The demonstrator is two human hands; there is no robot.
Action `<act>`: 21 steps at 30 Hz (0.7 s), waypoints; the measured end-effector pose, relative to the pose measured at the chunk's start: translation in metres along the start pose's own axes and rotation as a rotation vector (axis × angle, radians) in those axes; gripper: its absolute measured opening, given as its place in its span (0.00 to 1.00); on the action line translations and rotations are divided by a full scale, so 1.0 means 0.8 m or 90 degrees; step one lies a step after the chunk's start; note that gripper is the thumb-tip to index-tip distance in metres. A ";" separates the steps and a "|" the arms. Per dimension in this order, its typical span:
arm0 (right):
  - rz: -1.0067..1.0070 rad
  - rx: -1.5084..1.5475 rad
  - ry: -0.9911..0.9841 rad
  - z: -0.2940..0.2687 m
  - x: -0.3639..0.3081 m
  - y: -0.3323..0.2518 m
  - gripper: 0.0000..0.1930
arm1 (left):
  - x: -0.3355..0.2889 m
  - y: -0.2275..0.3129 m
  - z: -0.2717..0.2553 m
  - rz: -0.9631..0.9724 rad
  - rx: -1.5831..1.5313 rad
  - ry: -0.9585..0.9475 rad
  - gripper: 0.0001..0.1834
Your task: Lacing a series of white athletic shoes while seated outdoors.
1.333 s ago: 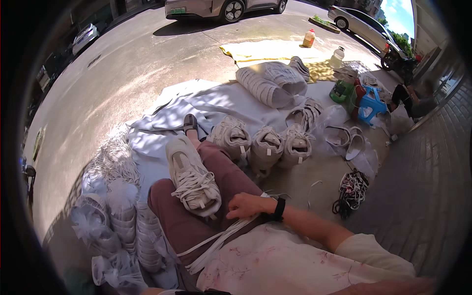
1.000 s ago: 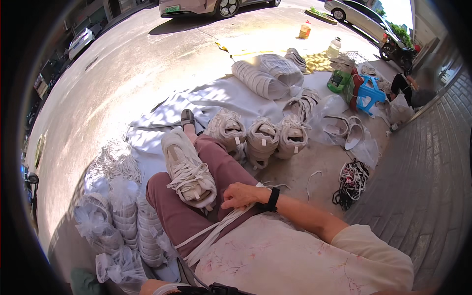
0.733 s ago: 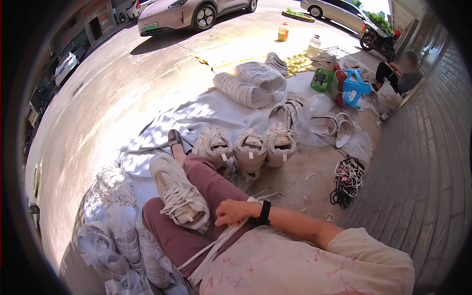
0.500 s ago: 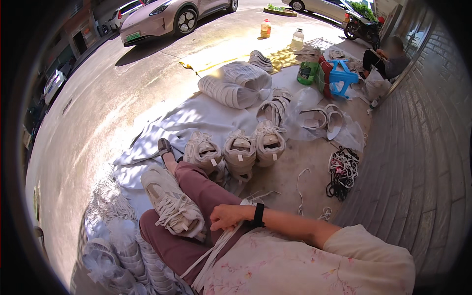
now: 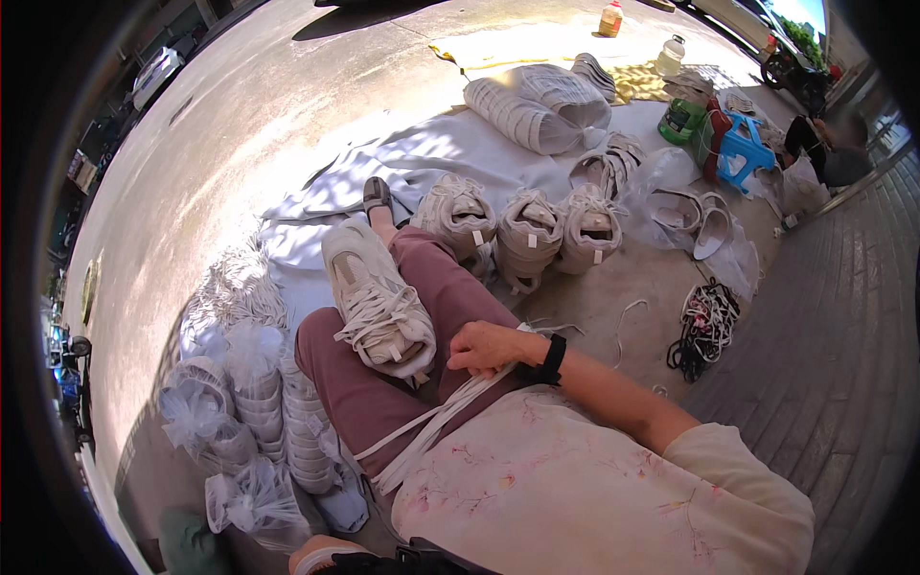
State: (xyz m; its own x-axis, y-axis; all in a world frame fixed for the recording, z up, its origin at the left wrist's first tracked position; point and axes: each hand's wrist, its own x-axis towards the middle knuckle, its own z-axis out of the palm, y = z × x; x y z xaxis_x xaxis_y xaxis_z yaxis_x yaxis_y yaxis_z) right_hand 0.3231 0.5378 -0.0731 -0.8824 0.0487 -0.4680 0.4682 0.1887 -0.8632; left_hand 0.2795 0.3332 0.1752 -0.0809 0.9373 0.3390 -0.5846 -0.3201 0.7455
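Observation:
My right hand [image 5: 482, 347], with a black band at its wrist, is closed on a bundle of white shoelaces [image 5: 431, 426] lying across my lap. Beside it a beige lace-up sneaker [image 5: 379, 302] rests on my leg, its laces loosely crossed over the top and its heel toward me. At the lower edge a bit of skin shows, seemingly my left hand [image 5: 309, 551]; its fingers are hidden. Beyond my knee stand stacks of similar sneakers [image 5: 530, 230] in a row.
Bagged shoe parts [image 5: 259, 402] and a heap of white laces [image 5: 235, 287] lie at left. Right are a tangle of black and white laces [image 5: 704, 326] and plastic-wrapped shoes [image 5: 709, 225]. Farther off are a blue stool [image 5: 743, 149], a green bottle [image 5: 680, 120] and a seated person [image 5: 834, 144].
The view has swung left and down, so the scene sits farther right. Skin has come into sight at the lower edge. My right hand still grips the laces.

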 end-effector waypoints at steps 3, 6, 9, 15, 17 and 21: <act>0.012 -0.004 -0.006 0.004 0.004 -0.007 0.13 | -0.016 0.011 0.002 0.011 0.026 0.040 0.49; 0.002 -0.013 -0.020 0.006 0.005 -0.004 0.13 | -0.033 0.019 0.010 0.028 0.064 0.087 0.48; 0.017 -0.018 -0.013 0.001 -0.001 -0.006 0.14 | -0.046 0.029 0.017 0.046 0.108 0.129 0.48; 0.054 -0.018 0.038 0.002 -0.001 0.001 0.14 | -0.050 0.035 0.018 0.057 0.105 0.112 0.47; 0.007 0.003 -0.003 0.005 0.008 -0.003 0.14 | -0.036 0.024 0.013 0.071 0.074 0.073 0.47; 0.006 0.007 0.013 0.006 0.002 0.000 0.13 | -0.018 0.010 0.002 0.090 0.019 -0.002 0.47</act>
State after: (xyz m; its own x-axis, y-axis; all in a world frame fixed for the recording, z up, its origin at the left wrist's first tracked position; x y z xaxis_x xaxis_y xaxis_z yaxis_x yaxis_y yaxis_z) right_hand 0.3221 0.5334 -0.0750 -0.8784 0.0700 -0.4728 0.4773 0.1776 -0.8606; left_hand 0.2773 0.3167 0.1776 -0.1585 0.8820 0.4438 -0.5438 -0.4532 0.7063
